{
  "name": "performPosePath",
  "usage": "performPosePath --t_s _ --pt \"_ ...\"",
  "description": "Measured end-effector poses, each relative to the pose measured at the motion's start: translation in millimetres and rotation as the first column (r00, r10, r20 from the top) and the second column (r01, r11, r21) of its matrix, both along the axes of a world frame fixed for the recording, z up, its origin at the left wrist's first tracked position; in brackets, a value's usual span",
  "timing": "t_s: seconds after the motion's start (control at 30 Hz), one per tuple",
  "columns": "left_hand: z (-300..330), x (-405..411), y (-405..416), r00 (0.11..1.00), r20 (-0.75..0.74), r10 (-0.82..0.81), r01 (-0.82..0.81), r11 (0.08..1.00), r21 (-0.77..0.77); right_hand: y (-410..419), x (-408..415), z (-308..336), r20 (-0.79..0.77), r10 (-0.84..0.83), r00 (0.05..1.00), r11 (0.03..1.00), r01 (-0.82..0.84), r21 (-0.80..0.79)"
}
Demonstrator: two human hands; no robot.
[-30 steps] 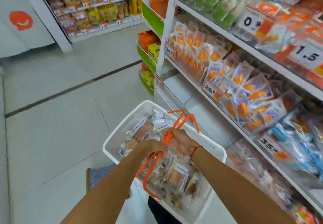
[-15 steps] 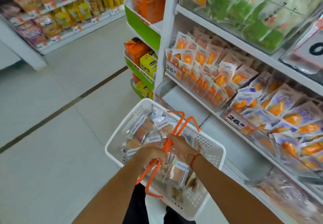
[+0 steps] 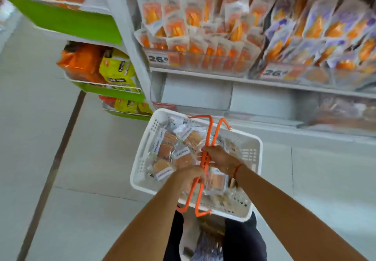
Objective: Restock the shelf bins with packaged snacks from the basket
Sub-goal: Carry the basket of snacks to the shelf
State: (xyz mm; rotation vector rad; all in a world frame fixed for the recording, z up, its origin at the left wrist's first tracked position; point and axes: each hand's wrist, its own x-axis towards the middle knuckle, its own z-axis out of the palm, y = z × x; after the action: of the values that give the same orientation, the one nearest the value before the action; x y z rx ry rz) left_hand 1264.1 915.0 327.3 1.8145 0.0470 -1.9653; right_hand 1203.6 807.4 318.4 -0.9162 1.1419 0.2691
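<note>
Gripping the two orange handles where they meet over the basket, both hands hold the load out in front of the body. The left hand curls round the handles on the side nearer the person; the right hand closes round them just beyond, fingers wrapped from the right, a red cord at its wrist. Both forearms reach forward and converge over the basket's middle.

The basket is white plastic with perforated walls, and it hangs tilted, its far left corner pointing toward the shelving. Inside it lie clear-wrapped packaged snacks with white labels and tan or orange contents, heaped loosely on both sides of the handles; how deep the pile goes cannot be judged under the hands.

Beyond the basket, a shelf bin directly behind its far edge looks bare, though the blur makes that uncertain. Above that bin, a clear bin holds upright orange-printed packets behind a price tag. Right of those stand purple-and-orange packets. Left of the basket, a green-edged rack carries orange and yellow bags.
</note>
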Motion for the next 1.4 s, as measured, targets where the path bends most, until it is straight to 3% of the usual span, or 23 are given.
performPosePath --t_s 0.3,0.53,0.8,1.03,1.27,1.4 --pt "-84.9 -7.3 -8.3 0.993 -0.024 -0.119 0.118 0.992 -0.055 -1.3 -15.8 -92.0 -0.052 -0.037 0.998 0.999 0.035 -0.035" --pt "-159.6 -37.1 -31.9 0.998 -0.036 -0.041 0.040 0.998 -0.044 -25.0 -41.9 -164.1 -0.062 -0.052 0.997 0.997 0.048 -0.063" --pt "-223.1 -48.5 -68.0 0.996 -0.052 0.066 -0.072 0.991 -0.114 -64.6 -44.3 -222.1 -0.049 0.040 0.998 0.991 -0.046 -0.129" --pt "-256.9 -38.8 -99.0 0.983 -0.156 -0.101 0.078 0.987 -0.142 -103.7 -53.3 -256.4 0.061 0.177 0.982 0.969 -0.163 -0.185" --pt "-276.5 -21.4 -96.9 0.947 -0.193 -0.258 0.186 0.927 -0.326 -122.3 -74.6 -278.4 0.321 0.290 0.901 0.956 -0.291 -0.047" --pt "-298.3 -7.4 -95.4 0.937 -0.217 -0.274 0.159 0.887 -0.433 -125.2 -72.7 -292.1 0.360 0.338 0.869 0.939 -0.339 -0.063"
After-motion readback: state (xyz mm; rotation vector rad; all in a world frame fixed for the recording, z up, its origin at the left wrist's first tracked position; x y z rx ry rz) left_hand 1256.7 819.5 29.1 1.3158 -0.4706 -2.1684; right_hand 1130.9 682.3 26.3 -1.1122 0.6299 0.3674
